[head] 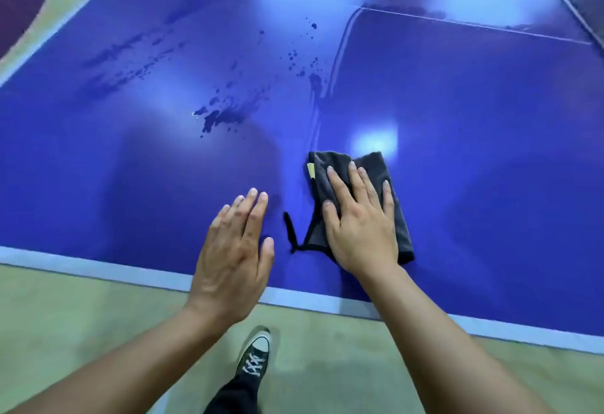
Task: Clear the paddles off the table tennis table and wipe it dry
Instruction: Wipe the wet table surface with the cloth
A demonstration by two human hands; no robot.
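1. Work with the cloth (pixel 376 165) folded flat. It lies close to the worktop's (pixel 490 152) near edge, just right of the centre line (pixel 315 119). The right hand (pixel 359 227) presses it from above, fingers straight and spread, not gripping.
2. The step in hand is judged to be wiping. Push away from the near edge in overlapping passes: first along the wet streak by the centre line, then left into the droplets (pixel 225 116).
3. Mind the loop cord (pixel 291 233) trailing off the cloth's near left corner, as it could drag water back over wiped surface.
4. The left hand (pixel 233 250) is over the near edge, just left of the cloth. Its fingers are straight and hold nothing. Contact with the worktop cannot be told. It could brace there.
5. The cloth is dark grey and plush, with a yellow tag (pixel 310 170) at its far left edge.
6. The worktop is glossy blue, with dark smears towards the far left corner.
7. Below the near edge are the floor (pixel 98 332) and one shoe (pixel 256 354).
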